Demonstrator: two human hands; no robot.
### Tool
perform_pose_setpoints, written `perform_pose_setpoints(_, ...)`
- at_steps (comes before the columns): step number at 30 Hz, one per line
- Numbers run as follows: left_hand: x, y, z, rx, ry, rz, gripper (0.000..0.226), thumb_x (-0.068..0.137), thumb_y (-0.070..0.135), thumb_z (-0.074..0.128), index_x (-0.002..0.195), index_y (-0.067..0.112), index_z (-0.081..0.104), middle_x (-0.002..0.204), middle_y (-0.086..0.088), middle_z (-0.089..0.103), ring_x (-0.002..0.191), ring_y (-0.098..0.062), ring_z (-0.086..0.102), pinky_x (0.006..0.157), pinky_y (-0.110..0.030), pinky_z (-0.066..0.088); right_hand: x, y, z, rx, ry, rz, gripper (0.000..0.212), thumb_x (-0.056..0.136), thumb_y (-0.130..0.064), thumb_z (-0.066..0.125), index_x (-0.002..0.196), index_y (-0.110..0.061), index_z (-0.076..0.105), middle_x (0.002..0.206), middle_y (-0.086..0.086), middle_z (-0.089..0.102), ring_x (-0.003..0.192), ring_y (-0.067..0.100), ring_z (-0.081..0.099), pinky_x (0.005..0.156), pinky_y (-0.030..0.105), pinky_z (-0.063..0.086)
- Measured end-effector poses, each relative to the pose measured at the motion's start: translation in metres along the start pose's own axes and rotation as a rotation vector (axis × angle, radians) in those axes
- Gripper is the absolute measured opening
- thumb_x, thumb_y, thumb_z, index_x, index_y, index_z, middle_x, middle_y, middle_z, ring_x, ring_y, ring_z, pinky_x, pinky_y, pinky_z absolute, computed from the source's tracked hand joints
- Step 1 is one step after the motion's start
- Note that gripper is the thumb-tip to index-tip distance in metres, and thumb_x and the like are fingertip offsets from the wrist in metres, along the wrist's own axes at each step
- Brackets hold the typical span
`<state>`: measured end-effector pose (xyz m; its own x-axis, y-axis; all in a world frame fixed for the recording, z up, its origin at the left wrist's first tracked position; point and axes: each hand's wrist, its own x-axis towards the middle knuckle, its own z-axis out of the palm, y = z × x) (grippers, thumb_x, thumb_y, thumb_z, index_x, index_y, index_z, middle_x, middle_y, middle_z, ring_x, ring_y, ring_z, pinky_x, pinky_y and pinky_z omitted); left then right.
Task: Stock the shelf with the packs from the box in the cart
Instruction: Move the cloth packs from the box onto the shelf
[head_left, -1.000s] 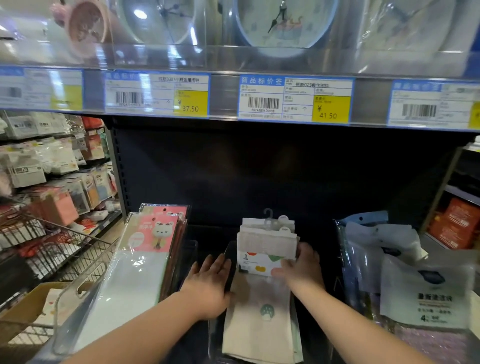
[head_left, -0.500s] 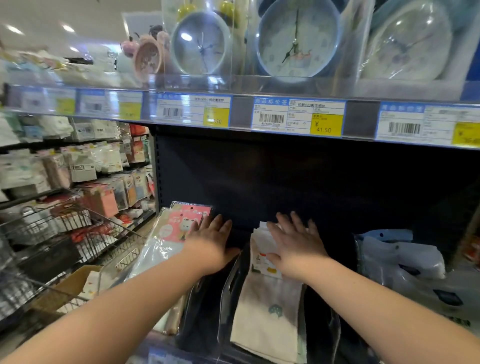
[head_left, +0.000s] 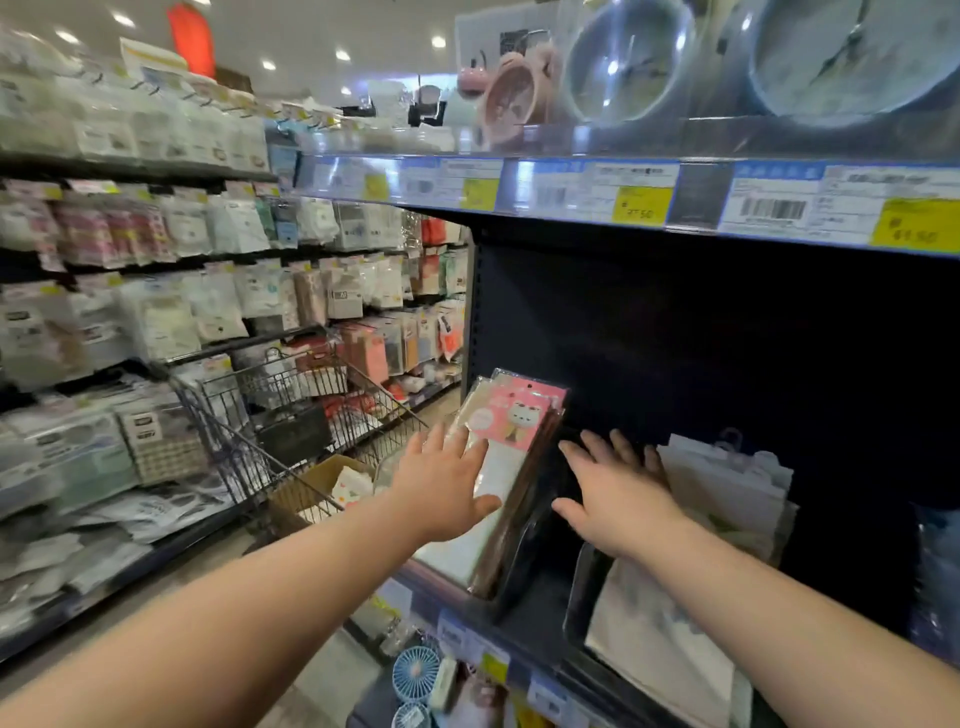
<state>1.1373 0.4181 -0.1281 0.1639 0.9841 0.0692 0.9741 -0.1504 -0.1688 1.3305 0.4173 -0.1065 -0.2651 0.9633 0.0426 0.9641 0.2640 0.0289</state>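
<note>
A stack of beige packs (head_left: 722, 499) lies in a clear holder on the dark shelf (head_left: 524, 618). My right hand (head_left: 613, 493) hovers open just left of that stack, fingers spread, holding nothing. My left hand (head_left: 447, 480) is open too, in front of the pink-and-white packs (head_left: 511, 415) that lean at the shelf's left end. To the left stands the wire cart (head_left: 291, 415) with a cardboard box (head_left: 311, 486) in it. A white pack (head_left: 353, 488) with coloured spots shows inside the box.
An upper shelf with price labels (head_left: 639, 200) and boxed clocks (head_left: 623, 62) overhangs the dark bay. Racks of hanging packs (head_left: 156, 291) line the aisle on the left. Small blue fans (head_left: 415, 675) sit on the shelf below. A bluish bag (head_left: 937, 571) lies at far right.
The view has swung left toward the cart. Both hands have come off the beige stack and shifted left; the left one now hangs before the pink-and-white packs.
</note>
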Motion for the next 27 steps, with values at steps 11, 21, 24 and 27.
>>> perform_pose_setpoints(11, -0.051, -0.172, 0.051, -0.085, -0.047, -0.129, 0.078, 0.092, 0.06, 0.037, 0.153, 0.021, 0.01, 0.161, -0.008, 0.01, 0.148, -0.035, 0.005, 0.117, -0.054, 0.011, 0.053, -0.168, 0.016, -0.036, 0.023, -0.101, 0.068, 0.093, -0.053, 0.042, 0.15, -0.026, 0.016, 0.157, 0.001, 0.021, 0.145, 0.029, 0.016, 0.114, 0.05, 0.017)
perform_pose_setpoints(21, -0.098, -0.342, 0.102, -0.096, -0.138, -0.259, 0.081, 0.09, 0.063, 0.038, 0.153, 0.02, 0.01, 0.161, -0.009, 0.011, 0.147, -0.035, 0.005, 0.118, -0.054, 0.009, 0.108, -0.348, 0.058, 0.007, -0.076, -0.179, 0.067, 0.092, -0.054, 0.043, 0.148, -0.026, 0.02, 0.156, 0.0, 0.022, 0.146, 0.028, 0.015, 0.116, 0.055, 0.015)
perform_pose_setpoints(24, -0.1, -0.37, 0.12, -0.101, -0.141, -0.271, 0.081, 0.09, 0.062, 0.039, 0.153, 0.019, 0.011, 0.159, -0.009, 0.015, 0.147, -0.036, 0.006, 0.117, -0.055, 0.011, 0.123, -0.376, 0.067, -0.025, -0.094, -0.205, 0.066, 0.092, -0.055, 0.041, 0.148, -0.027, 0.02, 0.156, 0.001, 0.023, 0.145, 0.027, 0.017, 0.116, 0.053, 0.017)
perform_pose_setpoints(27, -0.096, -0.394, 0.137, -0.122, -0.168, -0.295, 0.08, 0.091, 0.062, 0.038, 0.153, 0.019, 0.01, 0.161, -0.009, 0.012, 0.148, -0.035, 0.004, 0.118, -0.055, 0.011, 0.144, -0.396, 0.078, -0.058, -0.102, -0.225, 0.067, 0.091, -0.056, 0.041, 0.148, -0.026, 0.02, 0.154, 0.001, 0.027, 0.143, 0.027, 0.023, 0.115, 0.053, 0.022)
